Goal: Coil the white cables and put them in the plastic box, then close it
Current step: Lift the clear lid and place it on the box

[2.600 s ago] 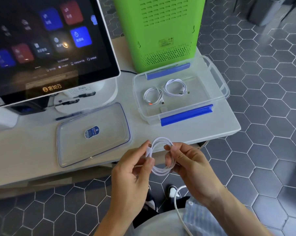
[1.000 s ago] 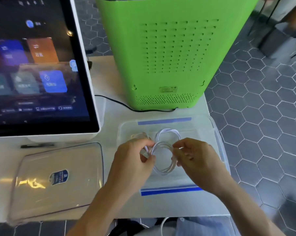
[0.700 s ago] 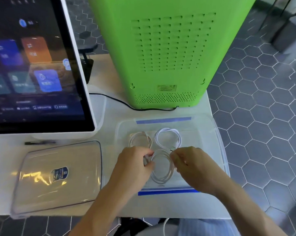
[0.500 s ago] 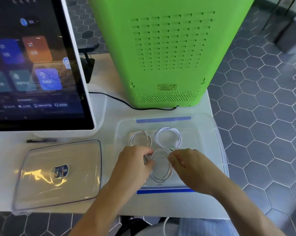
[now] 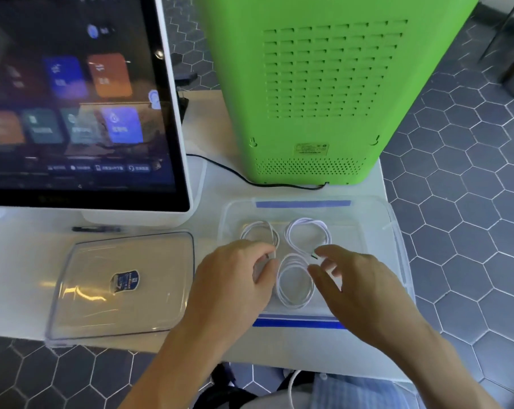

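Observation:
The clear plastic box (image 5: 397, 231) with blue clips stands open on the white table. Three coiled white cables lie inside it: one at the back left (image 5: 260, 231), one at the back right (image 5: 307, 231), and a third (image 5: 294, 286) at the front. My left hand (image 5: 235, 287) is at the front coil's left edge, finger and thumb curled at its connector end. My right hand (image 5: 362, 290) hovers just right of that coil with fingers spread, holding nothing. The clear lid (image 5: 122, 284) lies flat to the left of the box.
A large touchscreen terminal (image 5: 72, 113) stands at the back left, with a dark pen (image 5: 96, 229) by its base. A green machine (image 5: 323, 98) with a black cord rises behind the box. Another white cable (image 5: 291, 388) hangs near my lap below the table edge.
Both hands carried the third coil from in front of the table into the box and laid it on the floor. My right hand has let go and spread its fingers.

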